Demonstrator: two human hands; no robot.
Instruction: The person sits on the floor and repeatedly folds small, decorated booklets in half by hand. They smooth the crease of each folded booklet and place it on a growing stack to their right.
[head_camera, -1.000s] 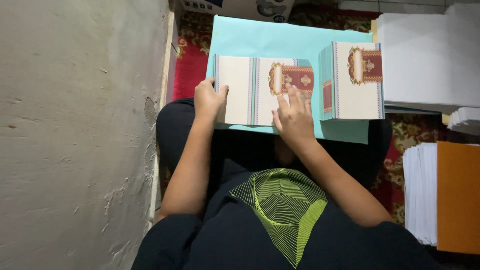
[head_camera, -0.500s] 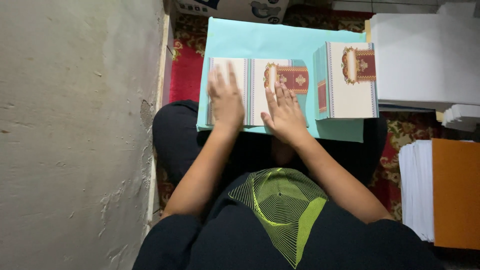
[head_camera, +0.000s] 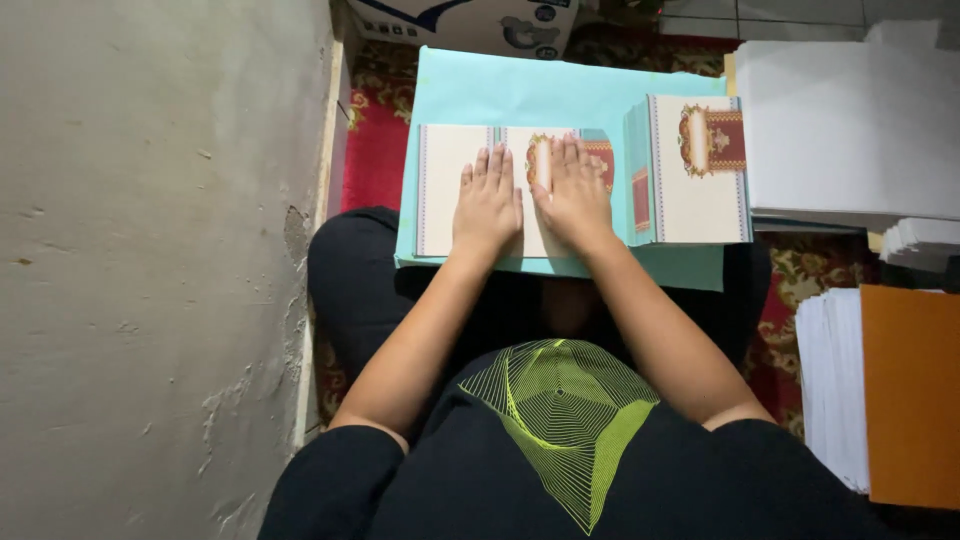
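The left hand (head_camera: 487, 203) had slid in beside the right hand (head_camera: 572, 192); both pressed flat, fingers open, on the cover (head_camera: 445, 185).

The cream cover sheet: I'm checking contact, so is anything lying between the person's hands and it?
Nothing visible does. The left hand and the right hand lie flat, side by side, directly on the cream cover sheet, which rests on the light blue board. The finished booklet sits apart, to the right.

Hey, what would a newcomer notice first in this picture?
Both hands, left hand and right hand, press flat side by side on an opened cream printed cover lying on a turquoise sheet across the lap. A stack of similar folded covers stands just right of them.
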